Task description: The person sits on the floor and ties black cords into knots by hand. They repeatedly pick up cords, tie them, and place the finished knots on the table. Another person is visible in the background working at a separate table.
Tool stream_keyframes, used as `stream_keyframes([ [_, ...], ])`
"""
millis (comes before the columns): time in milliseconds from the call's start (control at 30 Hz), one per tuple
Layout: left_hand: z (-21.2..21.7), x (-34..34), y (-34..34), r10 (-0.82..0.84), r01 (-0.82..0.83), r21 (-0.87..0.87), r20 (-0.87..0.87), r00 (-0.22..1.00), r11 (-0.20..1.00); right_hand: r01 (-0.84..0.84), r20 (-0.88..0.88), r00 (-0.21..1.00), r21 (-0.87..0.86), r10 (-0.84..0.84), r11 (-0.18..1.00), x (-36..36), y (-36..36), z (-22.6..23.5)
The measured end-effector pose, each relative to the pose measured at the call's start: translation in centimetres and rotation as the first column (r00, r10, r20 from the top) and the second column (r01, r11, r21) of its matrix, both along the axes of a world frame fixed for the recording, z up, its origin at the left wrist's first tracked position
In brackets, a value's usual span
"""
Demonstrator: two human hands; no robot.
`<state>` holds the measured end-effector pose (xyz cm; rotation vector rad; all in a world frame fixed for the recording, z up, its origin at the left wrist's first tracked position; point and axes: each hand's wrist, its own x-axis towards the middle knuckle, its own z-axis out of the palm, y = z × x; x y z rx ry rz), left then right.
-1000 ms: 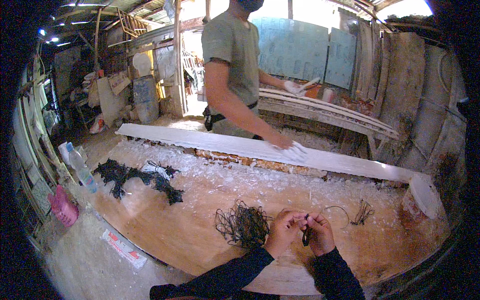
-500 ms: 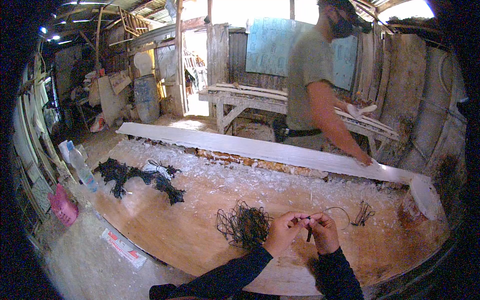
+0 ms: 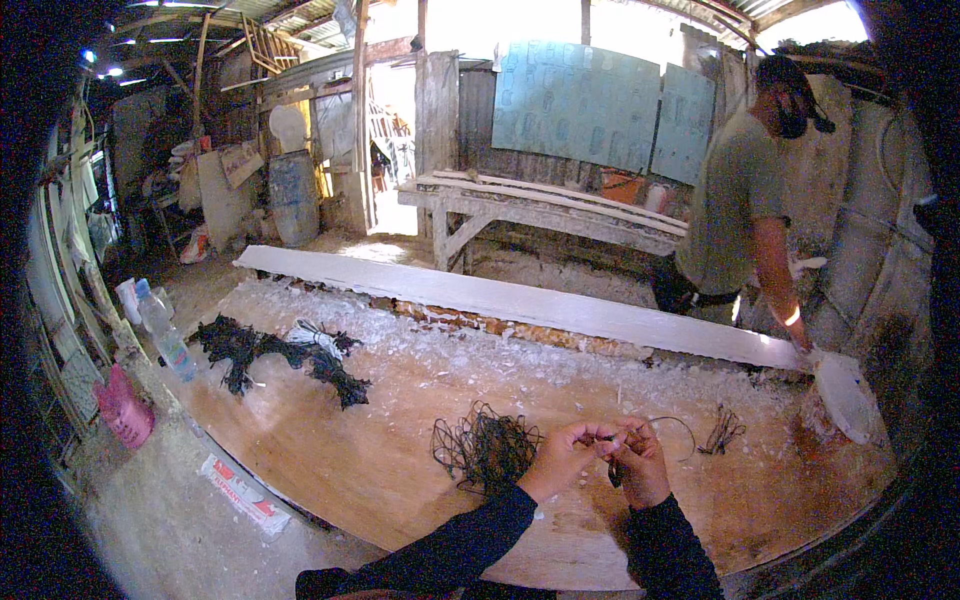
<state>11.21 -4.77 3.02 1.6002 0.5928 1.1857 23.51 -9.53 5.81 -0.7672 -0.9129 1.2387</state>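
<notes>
Wire strand [image 3: 668, 425]: pinched between both hands above the table [image 3: 330, 470], just right of the tangled wire pile [image 3: 487, 447]. Since a second ago the hands have barely moved, so twisting goes on; only the co-worker [image 3: 745, 205] walked right along the white plank [image 3: 520, 300]. Left hand [image 3: 562, 456] and right hand [image 3: 638, 462] closed fingertip to fingertip, forearms converging, dark sleeves.

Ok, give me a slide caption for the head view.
Both hands, left hand and right hand, pinch thin wire beside a tangled bundle on a wooden table.
</notes>
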Motion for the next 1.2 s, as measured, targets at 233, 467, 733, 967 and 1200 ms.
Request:
stream_keyframes([
  [233,-0.4,-0.2,0.6,-0.107,0.114,-0.124,0.063,0.992,0.986,-0.040,0.190,0.980,-0.068,0.052,0.997,1.6,0.7,-0.9],
  [467,-1.3,-0.1,1.2,-0.037,0.036,-0.026,-0.066,0.997,0.999,-0.072,0.187,0.979,-0.064,0.083,0.995,1.9,1.1,-1.9],
  [733,-1.7,0.0,1.6,-0.069,0.069,-0.025,0.006,0.998,0.997,-0.029,0.254,0.967,0.008,0.026,1.000,1.1,0.7,-1.4],
  [967,-0.9,-0.6,1.1,0.108,-0.116,-0.069,-0.117,0.987,0.991,0.019,0.418,0.908,0.043,-0.035,0.999,1.0,0.1,-1.4],
  [1200,-1.3,-0.4,1.9,-0.207,0.276,-0.271,0.259,0.944,0.922,-0.015,0.038,0.999,0.121,0.011,0.993,0.6,0.5,-1.1],
])
